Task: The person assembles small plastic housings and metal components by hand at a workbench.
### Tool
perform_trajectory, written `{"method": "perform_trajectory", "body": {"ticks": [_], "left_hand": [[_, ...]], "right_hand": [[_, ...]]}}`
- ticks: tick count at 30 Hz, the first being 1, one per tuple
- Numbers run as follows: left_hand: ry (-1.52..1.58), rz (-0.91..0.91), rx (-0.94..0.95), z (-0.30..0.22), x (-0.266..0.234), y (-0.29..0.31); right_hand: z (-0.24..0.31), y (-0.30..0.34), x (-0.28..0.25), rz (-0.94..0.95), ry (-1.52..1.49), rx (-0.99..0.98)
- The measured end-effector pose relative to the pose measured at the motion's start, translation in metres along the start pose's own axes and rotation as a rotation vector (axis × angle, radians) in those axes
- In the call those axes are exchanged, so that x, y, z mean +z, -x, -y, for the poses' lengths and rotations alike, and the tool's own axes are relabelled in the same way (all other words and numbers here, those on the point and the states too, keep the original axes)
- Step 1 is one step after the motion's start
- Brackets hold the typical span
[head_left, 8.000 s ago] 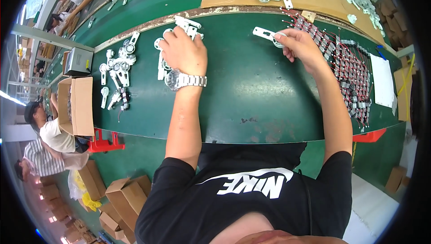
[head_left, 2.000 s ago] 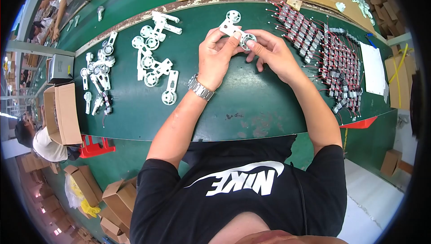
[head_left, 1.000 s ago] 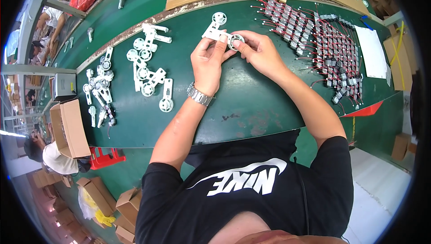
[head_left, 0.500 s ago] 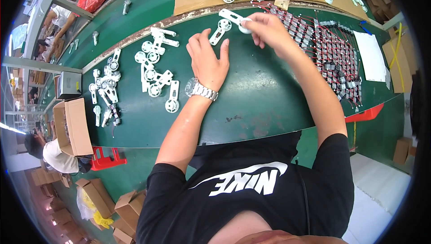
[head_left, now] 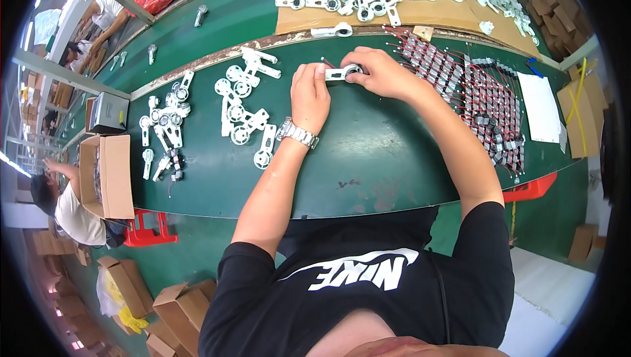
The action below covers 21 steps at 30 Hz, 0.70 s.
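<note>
Both of my hands meet over the far middle of the green table. Between them is a white plastic housing [head_left: 335,74] with a slotted handle and a round ring end; something dark sits in the ring. My left hand [head_left: 310,94], wearing a metal watch, pinches the handle end. The fingers of my right hand [head_left: 381,73] close on the ring end. A short red wire shows beside the left fingertips. Just beyond, another white housing [head_left: 332,31] rests by the table's far ledge. Loose white housings [head_left: 240,135] are scattered left of my left hand.
Small motors with red wires [head_left: 490,94] lie in rows at the right, beside a white sheet [head_left: 541,107]. Housings are heaped on cardboard [head_left: 447,19] beyond the ledge. An open carton [head_left: 118,176] stands at the left edge; a co-worker [head_left: 79,216] sits behind it.
The housing that was in my right hand now lies by the far ledge. My hands have come together on another housing, my left fingers closing on its handle.
</note>
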<state>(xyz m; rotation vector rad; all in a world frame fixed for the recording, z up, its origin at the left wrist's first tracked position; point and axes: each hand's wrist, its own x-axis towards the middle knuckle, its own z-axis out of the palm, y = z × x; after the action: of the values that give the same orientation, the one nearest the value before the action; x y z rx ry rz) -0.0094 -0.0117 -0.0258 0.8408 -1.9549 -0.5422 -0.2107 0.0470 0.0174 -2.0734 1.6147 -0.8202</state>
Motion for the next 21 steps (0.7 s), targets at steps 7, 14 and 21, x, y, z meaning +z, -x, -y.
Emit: {"method": "perform_trajectory", "body": {"ticks": [7,14,21], "left_hand": [[0.07,-0.064,-0.125,-0.002,-0.019,-0.005],[0.603,-0.067,-0.254,-0.026,-0.025,-0.007],[0.324,-0.179,-0.249,-0.028,-0.033,-0.014]], "right_hand": [[0.01,-0.016,-0.036,-0.123,0.012,0.102],[0.042,0.002,-0.025,-0.376,0.147,-0.244],[0.041,-0.004,-0.023,-0.475,0.127,-0.231]]}}
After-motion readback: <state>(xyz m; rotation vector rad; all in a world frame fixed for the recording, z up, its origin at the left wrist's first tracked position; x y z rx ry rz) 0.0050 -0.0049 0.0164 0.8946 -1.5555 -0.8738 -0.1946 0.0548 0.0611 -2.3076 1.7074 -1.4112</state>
